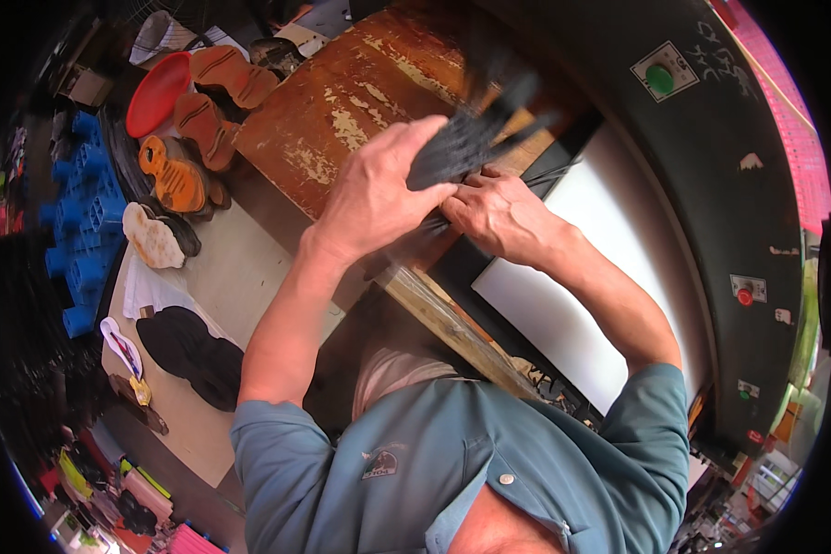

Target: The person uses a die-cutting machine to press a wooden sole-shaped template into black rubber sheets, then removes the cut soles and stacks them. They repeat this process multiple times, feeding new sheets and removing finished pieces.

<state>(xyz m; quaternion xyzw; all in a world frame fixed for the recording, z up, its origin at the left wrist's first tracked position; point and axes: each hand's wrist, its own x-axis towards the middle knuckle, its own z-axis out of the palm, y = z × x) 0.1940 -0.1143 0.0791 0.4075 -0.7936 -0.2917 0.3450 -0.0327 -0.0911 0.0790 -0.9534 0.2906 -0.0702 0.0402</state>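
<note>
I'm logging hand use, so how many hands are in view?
2: the left hand, gripping a blurred dark bundle, and the right hand, at its lower edge.

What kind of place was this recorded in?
Probably a workshop or small factory, perhaps for footwear. A large dark machine with a green button stands on the right; orange sole-shaped pieces and blue plastic crates are on the left.

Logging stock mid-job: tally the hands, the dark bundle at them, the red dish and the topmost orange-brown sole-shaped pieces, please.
Left hand and right hand: 2
Dark bundle, blurred: 1
Red dish: 1
Topmost orange-brown sole-shaped pieces: 3
Total: 7
</note>
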